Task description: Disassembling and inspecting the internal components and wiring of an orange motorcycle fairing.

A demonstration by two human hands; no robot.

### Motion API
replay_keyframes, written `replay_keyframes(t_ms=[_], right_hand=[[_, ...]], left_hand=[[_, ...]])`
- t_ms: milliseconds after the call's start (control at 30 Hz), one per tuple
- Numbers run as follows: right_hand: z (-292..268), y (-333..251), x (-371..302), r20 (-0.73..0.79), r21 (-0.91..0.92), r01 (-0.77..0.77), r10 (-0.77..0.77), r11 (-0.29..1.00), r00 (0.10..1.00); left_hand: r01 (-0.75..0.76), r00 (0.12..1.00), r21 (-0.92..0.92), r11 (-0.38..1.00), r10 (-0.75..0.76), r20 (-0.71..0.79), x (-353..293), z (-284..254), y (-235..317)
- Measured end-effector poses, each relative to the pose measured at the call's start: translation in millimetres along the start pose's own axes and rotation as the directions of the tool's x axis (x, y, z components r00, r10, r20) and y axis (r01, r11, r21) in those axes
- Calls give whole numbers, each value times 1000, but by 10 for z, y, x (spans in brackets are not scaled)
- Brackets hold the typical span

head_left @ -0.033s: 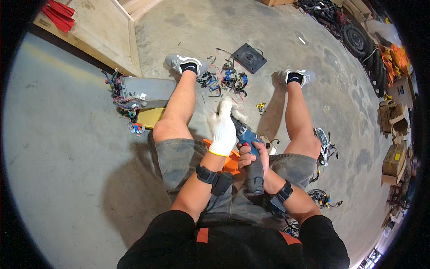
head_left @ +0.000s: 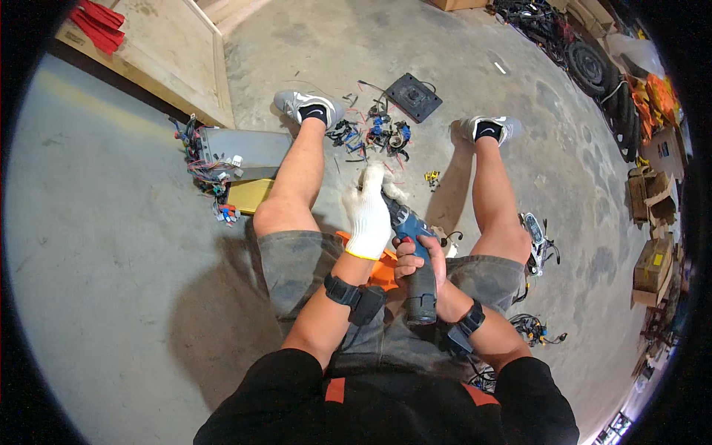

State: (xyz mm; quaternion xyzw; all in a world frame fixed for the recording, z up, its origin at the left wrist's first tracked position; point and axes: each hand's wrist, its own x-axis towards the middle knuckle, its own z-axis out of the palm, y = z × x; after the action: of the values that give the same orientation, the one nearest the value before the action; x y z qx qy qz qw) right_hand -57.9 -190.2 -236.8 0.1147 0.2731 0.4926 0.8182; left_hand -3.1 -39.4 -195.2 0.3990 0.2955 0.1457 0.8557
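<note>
My right hand (head_left: 421, 261), bare, is wrapped round the grip of a blue and black cordless drill (head_left: 412, 231) between my thighs. The drill's front end points away from me, toward my left hand (head_left: 371, 211). That hand wears a white knitted glove, and its fingers are curled at the drill's front; what they hold there is hidden. Just beyond the glove lies a loose heap of cut wires with blue and black connectors (head_left: 386, 132). Beneath my forearms shows an orange object (head_left: 384, 273), mostly covered.
A black square plate (head_left: 414, 97) lies beyond the heap. Small yellow pieces (head_left: 432, 177) sit to its right. At left, a grey metal box (head_left: 245, 148) bears wire harnesses, near a wooden crate (head_left: 163, 59) with red gloves (head_left: 98, 26). Cardboard boxes (head_left: 654, 268) line the right.
</note>
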Motion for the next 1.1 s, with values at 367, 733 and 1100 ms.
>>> replay_keyframes(t_ms=[367,733,1100], right_hand=[[48,-15,-45,48,-48,-34,36,998,998],[70,43,-72,137,136,-145,126,980,983],[38,-20,-98,95,90,-126,118,988,989]], left_hand=[[21,999,-105,994,-17,42,-134,73,172],[70,985,-198,978,-37,166,-63,0,135],[0,984,-150,989,26,175,-70,-34,157]])
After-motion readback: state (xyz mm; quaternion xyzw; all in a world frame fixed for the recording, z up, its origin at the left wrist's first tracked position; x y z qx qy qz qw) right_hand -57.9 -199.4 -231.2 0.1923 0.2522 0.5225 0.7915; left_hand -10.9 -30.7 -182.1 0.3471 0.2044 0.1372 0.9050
